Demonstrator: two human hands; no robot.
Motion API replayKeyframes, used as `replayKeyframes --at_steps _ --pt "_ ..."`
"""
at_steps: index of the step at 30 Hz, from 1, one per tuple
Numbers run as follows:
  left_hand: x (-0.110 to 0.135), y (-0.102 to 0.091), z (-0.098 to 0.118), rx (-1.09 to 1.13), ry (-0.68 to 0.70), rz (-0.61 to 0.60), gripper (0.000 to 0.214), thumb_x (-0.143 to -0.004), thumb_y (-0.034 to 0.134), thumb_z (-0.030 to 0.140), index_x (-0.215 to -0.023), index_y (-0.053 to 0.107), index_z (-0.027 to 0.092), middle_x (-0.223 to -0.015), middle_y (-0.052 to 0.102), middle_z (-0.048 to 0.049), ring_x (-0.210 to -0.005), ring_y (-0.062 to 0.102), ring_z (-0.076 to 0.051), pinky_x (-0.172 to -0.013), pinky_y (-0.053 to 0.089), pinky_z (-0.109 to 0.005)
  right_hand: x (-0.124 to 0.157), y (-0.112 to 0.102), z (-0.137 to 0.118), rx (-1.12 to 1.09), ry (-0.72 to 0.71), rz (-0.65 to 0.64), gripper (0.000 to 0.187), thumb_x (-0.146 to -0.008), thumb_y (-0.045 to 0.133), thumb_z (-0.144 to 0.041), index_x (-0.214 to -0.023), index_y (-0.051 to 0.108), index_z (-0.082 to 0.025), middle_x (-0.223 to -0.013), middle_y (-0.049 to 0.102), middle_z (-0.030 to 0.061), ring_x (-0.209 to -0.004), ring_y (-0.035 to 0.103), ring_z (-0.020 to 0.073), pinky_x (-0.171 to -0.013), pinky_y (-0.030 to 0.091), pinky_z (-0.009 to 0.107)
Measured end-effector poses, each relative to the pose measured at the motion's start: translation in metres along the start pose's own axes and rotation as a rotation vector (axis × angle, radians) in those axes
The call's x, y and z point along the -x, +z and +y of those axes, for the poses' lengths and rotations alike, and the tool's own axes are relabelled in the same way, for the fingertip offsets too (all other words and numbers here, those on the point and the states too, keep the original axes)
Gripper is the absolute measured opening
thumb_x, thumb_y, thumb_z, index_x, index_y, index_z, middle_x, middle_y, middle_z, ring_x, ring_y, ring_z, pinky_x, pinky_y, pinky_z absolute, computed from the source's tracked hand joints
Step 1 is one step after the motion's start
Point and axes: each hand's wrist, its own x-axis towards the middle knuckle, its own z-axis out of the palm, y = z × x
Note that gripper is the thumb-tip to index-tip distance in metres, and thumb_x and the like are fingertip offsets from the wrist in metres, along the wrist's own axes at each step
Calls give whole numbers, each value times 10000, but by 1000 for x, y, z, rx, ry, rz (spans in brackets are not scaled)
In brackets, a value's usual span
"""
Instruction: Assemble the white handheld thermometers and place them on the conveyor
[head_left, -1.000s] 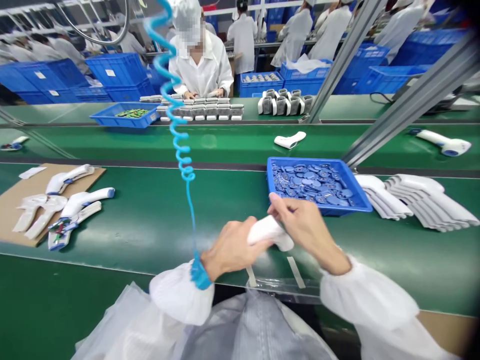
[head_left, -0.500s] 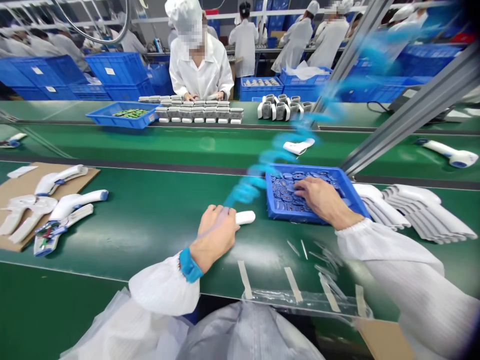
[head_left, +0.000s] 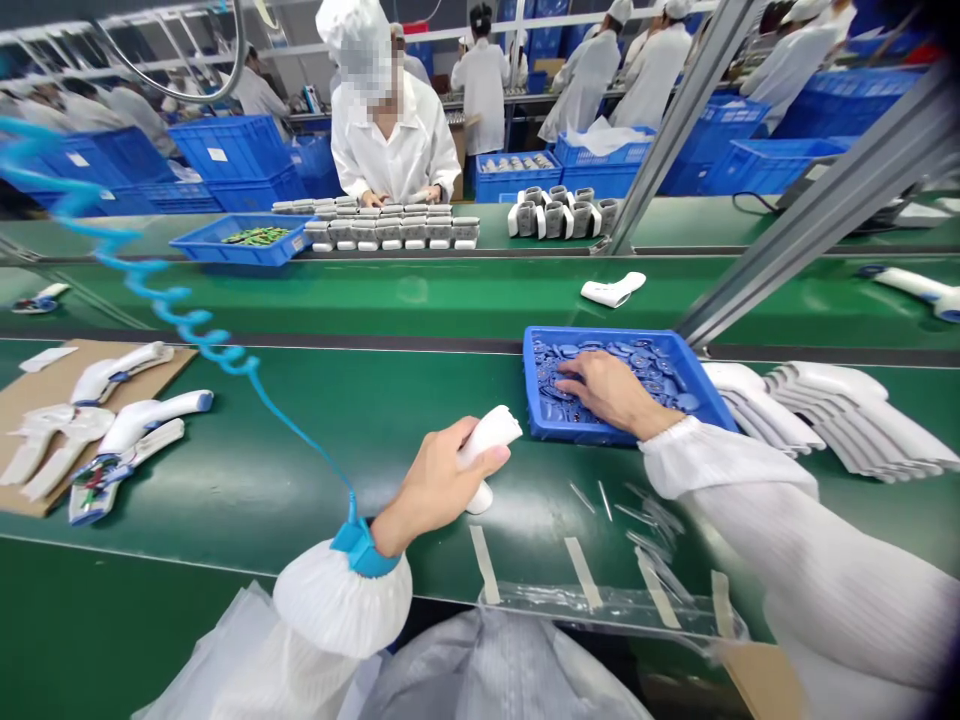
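My left hand (head_left: 439, 475) is closed around a white plastic shell (head_left: 491, 437), a bent handle-shaped housing held tilted above the green bench. A blue wrist strap (head_left: 365, 547) with a coiled blue cord (head_left: 187, 318) is on that wrist. My right hand (head_left: 611, 390) reaches into a blue tray (head_left: 536, 425) full of small blue plastic parts (head_left: 660, 370). Its fingers are bent down among the parts, with thumb and forefinger a little apart; no part shows lifted in them.
Stacked white shells (head_left: 847, 420) lie right of the tray. Thin clear strips (head_left: 652, 520) and tape pieces (head_left: 583, 572) are near the front edge. Partly assembled handheld devices (head_left: 124, 440) lie at left by a cardboard sheet (head_left: 37, 490). A co-worker (head_left: 390, 140) sits opposite. A metal post (head_left: 810, 200) slants at right.
My left hand has turned and raised the white shell, showing more of it. My right hand has shifted left within the tray. The coiled cord has swung from right to left.
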Motion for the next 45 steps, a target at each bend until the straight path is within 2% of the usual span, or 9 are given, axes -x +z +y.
replayKeyframes --at_steps 6,10,15,22,26,29,32,37,45 --pt "-3 9 9 -34 41 2 339 -941 609 515 -878 594 182 -737 546 32 -666 434 -128 -608 300 -268 11 -7 -5 -223 101 71 111 -905 626 -224 -869 719 -176 -905 757 63 -846 698 221 -841 502 339" --pt "-6 11 16 -46 35 -19 322 -941 614 513 -984 644 196 -780 630 9 -680 508 -148 -610 336 -264 40 -18 -19 -429 177 104 189 -958 523 -295 -950 680 -191 -883 756 54 -769 722 203 -771 560 335" --pt "-8 12 28 27 83 -24 313 -946 637 453 -1148 668 216 -926 705 -22 -763 610 -172 -662 428 -262 78 -39 -67 -956 184 58 386 -859 742 -500 -1129 760 -226 -1032 765 70 -943 714 238 -877 583 388" --pt "-7 10 31 104 209 -53 364 -964 649 439 -1258 658 224 -1051 720 -28 -878 637 -180 -767 491 -270 99 -52 -98 -1181 238 53 568 -774 811 -645 -1178 790 -248 -864 738 52 -840 664 206 -880 573 413" --pt "-7 8 33 44 232 -43 382 -974 632 448 -1288 652 230 -1083 713 -41 -908 636 -202 -775 492 -287 102 -45 -101 -1172 205 87 523 -807 782 -633 -1154 793 -241 -953 729 66 -839 650 193 -837 579 391" --pt "-6 5 36 26 222 -86 415 -987 609 462 -1334 627 234 -1066 724 -33 -877 638 -200 -754 476 -290 106 -38 -107 -949 93 283 383 -894 722 -552 -1145 797 -273 -1038 699 75 -854 633 202 -749 552 375" --pt "-5 0 39 -42 251 -126 426 -1011 577 469 -1375 590 249 -1061 734 -18 -874 643 -202 -791 461 -307 111 -32 -111 -761 41 427 309 -971 646 -468 -1182 790 -293 -919 653 58 -784 604 207 -684 504 388" --pt "-5 -5 43 -326 346 -75 396 -1044 541 416 -1388 543 222 -1106 735 -44 -1032 639 -258 -987 383 -408 113 -30 -107 -920 100 364 339 -907 724 -525 -1138 805 -290 -848 622 34 -688 598 175 -638 538 365" --pt "-5 -2 39 -476 388 -120 443 -1070 466 405 -1459 434 194 -1187 720 -72 -1027 641 -256 -994 365 -436 113 -31 -108 -1083 228 293 445 -815 796 -586 -1054 826 -212 -802 651 40 -612 599 142 -598 556 317"
